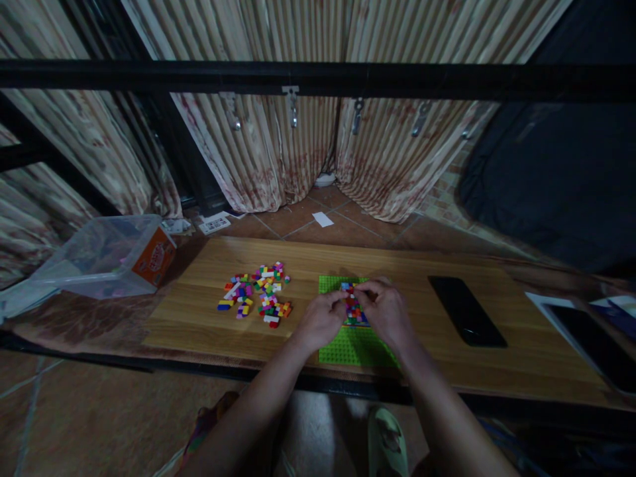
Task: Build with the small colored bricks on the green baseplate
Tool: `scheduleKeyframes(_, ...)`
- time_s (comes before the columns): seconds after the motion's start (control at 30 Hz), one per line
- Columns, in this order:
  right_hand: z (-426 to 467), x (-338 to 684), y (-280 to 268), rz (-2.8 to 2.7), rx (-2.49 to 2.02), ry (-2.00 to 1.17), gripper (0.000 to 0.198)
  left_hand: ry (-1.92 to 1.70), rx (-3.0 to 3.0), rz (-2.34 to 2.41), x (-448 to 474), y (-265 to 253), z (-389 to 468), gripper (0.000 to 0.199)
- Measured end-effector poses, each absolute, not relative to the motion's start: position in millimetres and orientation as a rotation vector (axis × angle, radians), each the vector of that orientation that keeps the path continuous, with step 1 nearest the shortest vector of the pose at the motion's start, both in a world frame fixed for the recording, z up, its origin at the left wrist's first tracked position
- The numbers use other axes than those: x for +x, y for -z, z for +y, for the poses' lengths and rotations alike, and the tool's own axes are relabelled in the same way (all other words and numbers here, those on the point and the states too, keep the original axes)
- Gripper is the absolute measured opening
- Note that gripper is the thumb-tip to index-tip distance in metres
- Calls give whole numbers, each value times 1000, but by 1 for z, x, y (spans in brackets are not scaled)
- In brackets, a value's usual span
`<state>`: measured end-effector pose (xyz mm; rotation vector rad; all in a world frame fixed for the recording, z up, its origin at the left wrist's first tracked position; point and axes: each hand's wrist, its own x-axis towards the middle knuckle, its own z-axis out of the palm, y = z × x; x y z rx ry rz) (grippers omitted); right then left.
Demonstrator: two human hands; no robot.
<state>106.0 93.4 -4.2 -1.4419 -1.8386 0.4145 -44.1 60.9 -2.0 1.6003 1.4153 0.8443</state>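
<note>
A green studded baseplate (355, 348) lies on the wooden board, with a block of multicoloured toy bricks (354, 311) built up on its middle. Over the left edge of that block is my left hand (324, 319), its thumb and fingers closed near the bricks. From the other side my right hand (385, 310) reaches in, fingertips pinched together at the top of the block. Both hands meet close above the bricks, and whatever small piece is between the fingers is hidden. Left of the plate, loose coloured bricks (268, 285) lie in scattered piles.
A black phone-like slab (467, 311) lies right of the baseplate, and a dark tablet-like device (596, 341) at the right edge. A clear plastic box (112, 258) with an orange label stands left of the wooden board (199, 331). A black bar (318, 79) crosses before the curtains.
</note>
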Motion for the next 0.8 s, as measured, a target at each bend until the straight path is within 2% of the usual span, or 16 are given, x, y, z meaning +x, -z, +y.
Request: scheduleKeyframes(0.8,95,106,9,-1771,-1451,-462,15,-794,1653,1464,-42,-9,58,40)
